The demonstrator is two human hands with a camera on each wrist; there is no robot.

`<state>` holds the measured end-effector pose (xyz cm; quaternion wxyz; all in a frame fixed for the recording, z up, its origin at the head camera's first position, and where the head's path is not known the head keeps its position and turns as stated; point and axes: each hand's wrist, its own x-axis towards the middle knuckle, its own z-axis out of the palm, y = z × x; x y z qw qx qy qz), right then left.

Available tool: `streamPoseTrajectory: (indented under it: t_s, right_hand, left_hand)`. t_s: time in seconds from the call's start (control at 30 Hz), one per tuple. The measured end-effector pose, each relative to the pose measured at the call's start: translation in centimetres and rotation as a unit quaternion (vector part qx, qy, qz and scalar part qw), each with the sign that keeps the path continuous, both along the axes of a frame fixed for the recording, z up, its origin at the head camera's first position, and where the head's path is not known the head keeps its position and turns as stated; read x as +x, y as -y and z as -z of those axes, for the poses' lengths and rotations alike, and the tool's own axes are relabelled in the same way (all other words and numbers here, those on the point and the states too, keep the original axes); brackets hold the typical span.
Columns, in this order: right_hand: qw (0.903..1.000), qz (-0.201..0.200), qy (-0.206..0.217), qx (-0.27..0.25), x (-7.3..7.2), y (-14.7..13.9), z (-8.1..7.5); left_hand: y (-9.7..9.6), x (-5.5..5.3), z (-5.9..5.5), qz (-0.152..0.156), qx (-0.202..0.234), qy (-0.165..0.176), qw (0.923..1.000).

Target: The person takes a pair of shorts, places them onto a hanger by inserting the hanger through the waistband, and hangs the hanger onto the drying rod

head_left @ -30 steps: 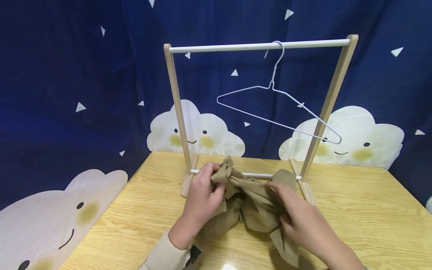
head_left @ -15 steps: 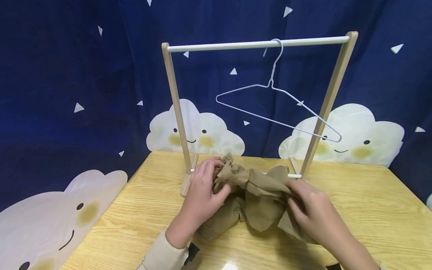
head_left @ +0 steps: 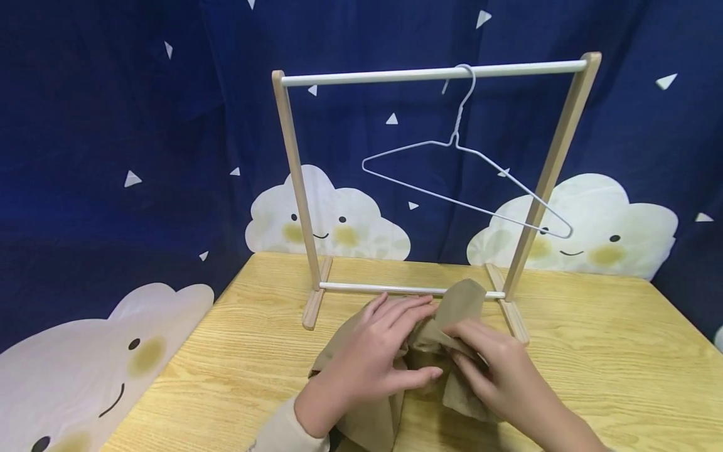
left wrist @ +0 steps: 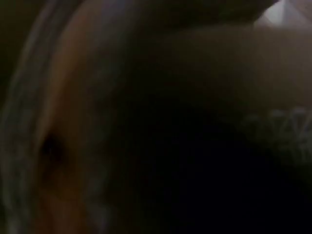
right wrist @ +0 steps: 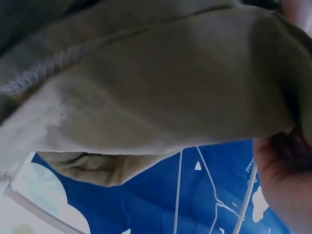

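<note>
A crumpled khaki garment [head_left: 461, 302] lies bunched on the wooden table between the two hands. Over its left part spreads the left hand [head_left: 375, 358], fingers extended together and thumb held apart, pointing right. The right hand [head_left: 499, 364] pinches a fold of the garment between thumb and fingers on the right side. In the right wrist view the cloth [right wrist: 161, 92] fills the upper half, with a stitched inner seam at left and part of a hand [right wrist: 285, 178] at the lower right. Dark, blurred cloth takes up most of the left wrist view, and the left fingertips are out of sight there.
Behind the hands stands a small rack with wooden posts [head_left: 296, 182] and a white top rail [head_left: 367, 78]. A white wire hanger [head_left: 452, 201] hangs from that rail, right of centre. A dark blue curtain [head_left: 152, 113] with clouds and triangles surrounds the wooden table [head_left: 599, 351].
The left hand has moved right and its fingers have straightened over the cloth. Still pinching the garment, the right hand has shifted slightly left. The cloth's raised left bunch has dropped and spread toward the front.
</note>
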<state>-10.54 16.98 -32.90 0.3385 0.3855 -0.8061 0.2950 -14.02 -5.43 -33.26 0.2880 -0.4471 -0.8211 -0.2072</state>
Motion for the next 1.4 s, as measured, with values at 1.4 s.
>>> streamPoseTrajectory:
  t_s: [1.4]
  right_hand:
    - [0.9871,0.08,0.112,-0.083,0.6,-0.3,-1.4]
  left_hand:
    - [0.6,-0.5,0.0,0.001,0.149,0.135,0.9796]
